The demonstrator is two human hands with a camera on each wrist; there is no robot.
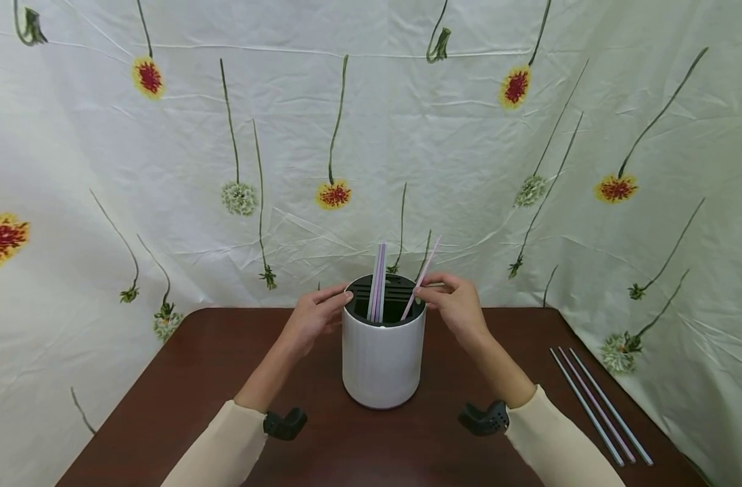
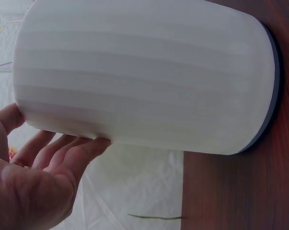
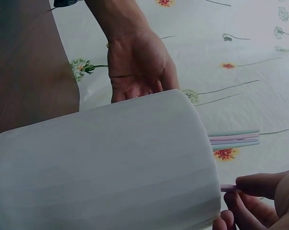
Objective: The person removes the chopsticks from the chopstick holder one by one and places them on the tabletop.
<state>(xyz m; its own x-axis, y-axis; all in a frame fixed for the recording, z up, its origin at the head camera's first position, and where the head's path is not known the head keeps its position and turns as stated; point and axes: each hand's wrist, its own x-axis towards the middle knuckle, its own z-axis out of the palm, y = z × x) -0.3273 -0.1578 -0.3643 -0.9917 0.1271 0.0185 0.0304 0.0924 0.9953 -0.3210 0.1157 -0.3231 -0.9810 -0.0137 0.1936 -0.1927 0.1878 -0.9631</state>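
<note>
Dark reddish-brown table, creased white floral cloth hanging behind it, soft light

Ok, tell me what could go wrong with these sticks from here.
The tilted pink stick, pinched by the right hand, might slip or knock the grouped sticks beside it. If pushed, the white container could shift or tip, though the left hand touches it at the rim.

On the table, sticks stand in a pot. Three more sticks lie to its right. Cloth hangs behind.
</note>
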